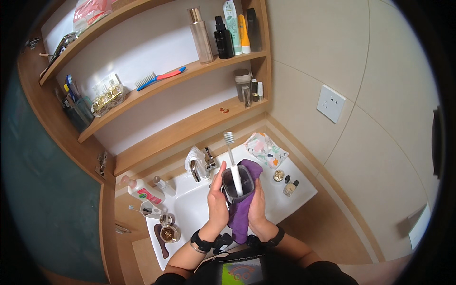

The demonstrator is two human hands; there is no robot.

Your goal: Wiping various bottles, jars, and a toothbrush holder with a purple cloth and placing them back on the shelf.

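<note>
Above the white washbasin, a dark translucent cup is held between my two hands, its mouth towards me. My left hand grips the cup's left side, thumb pointing up along it. A toothbrush with a white handle stands in the cup, its bristled head above the rim. My right hand presses a purple cloth against the cup's right side; the cloth hangs down between my wrists. Its fingers are mostly hidden behind the cloth and cup.
A chrome faucet with a white cloth over it stands behind the cup. A pump bottle, a comb and an open jar line the left rim. A patterned pouch and small bottles sit right. Wooden shelves overhang behind.
</note>
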